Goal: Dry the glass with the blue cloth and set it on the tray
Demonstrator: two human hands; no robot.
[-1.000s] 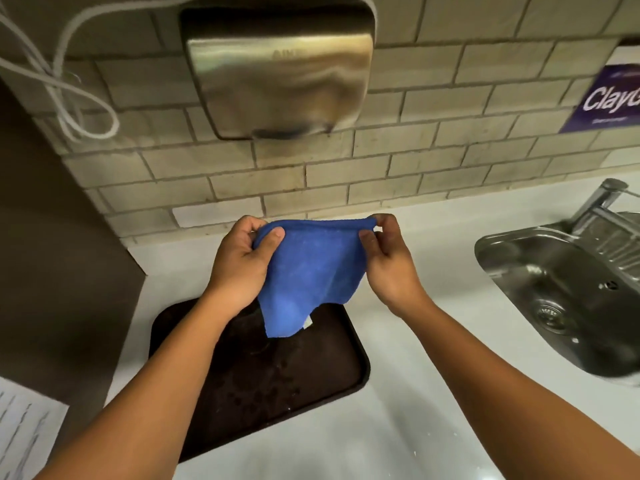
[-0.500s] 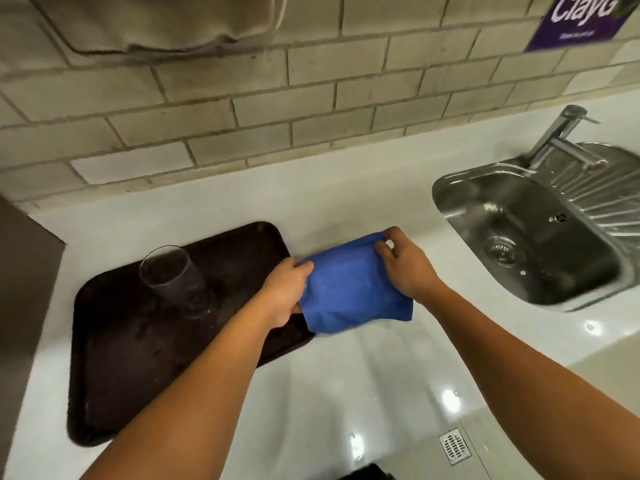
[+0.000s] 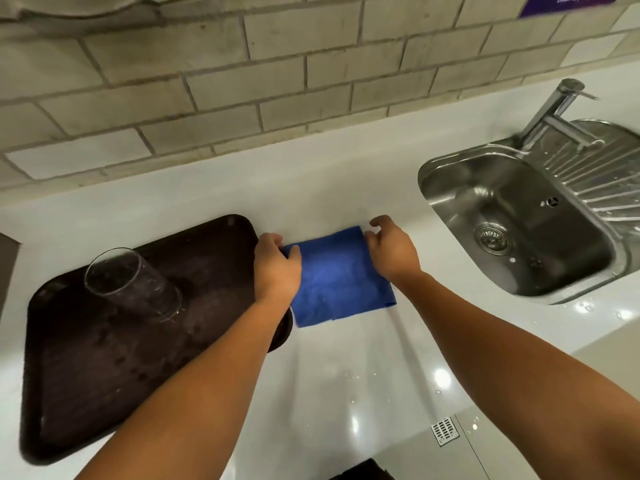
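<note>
The clear glass (image 3: 133, 284) stands upright on the dark brown tray (image 3: 104, 368) at the left of the white counter. A folded blue cloth (image 3: 341, 282) lies flat on the counter just right of the tray. My left hand (image 3: 277, 268) rests on the cloth's left edge, thumb pressed onto the fabric. At the cloth's far right corner my right hand (image 3: 391, 251) pinches the edge, with its index finger lifted. Neither hand touches the glass.
A steel sink (image 3: 519, 223) with a tap (image 3: 557, 109) and ribbed drainer sits at the right. A brick wall (image 3: 242, 74) runs behind the counter. The counter's front edge is at lower right, with a floor drain (image 3: 445, 429) below.
The cloth, held up in front of the wall a second ago, has come down with both hands and now lies flat on the counter beside the tray. The view has tilted downward.
</note>
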